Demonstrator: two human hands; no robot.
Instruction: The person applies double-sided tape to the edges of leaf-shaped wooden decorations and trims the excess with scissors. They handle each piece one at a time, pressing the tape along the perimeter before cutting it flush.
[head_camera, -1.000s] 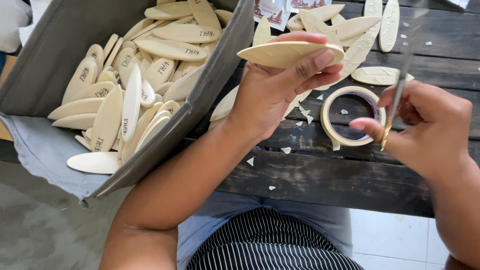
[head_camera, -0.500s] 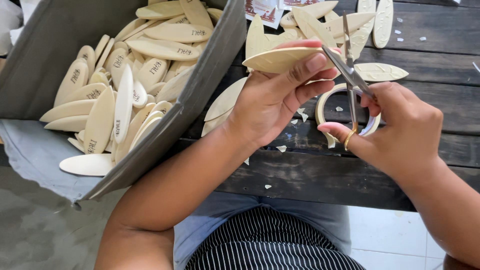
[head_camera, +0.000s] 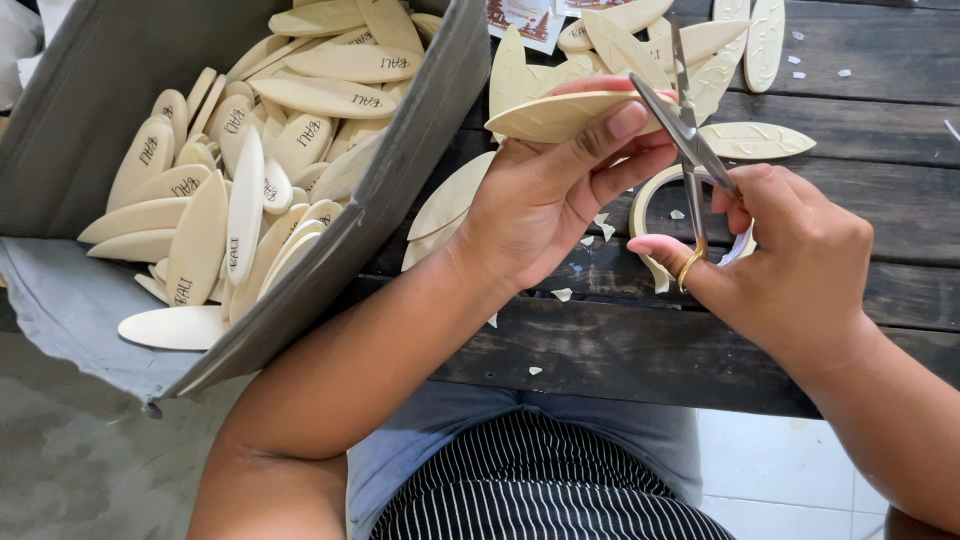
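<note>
Two hands are busy in the middle of the frame. Your left hand (head_camera: 545, 200) pinches a pale leaf shape (head_camera: 570, 115). Your right hand (head_camera: 790, 265) grips open scissors (head_camera: 690, 140), touching its edge. More leaves fill the grey box (head_camera: 90, 110), upper left, on the dark table (head_camera: 880, 130).

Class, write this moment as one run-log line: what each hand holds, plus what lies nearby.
left hand: holds leaf-shaped piece | right hand: holds scissors, blades at piece | nearby: grey box of pieces, tape roll, dark wooden table
</note>
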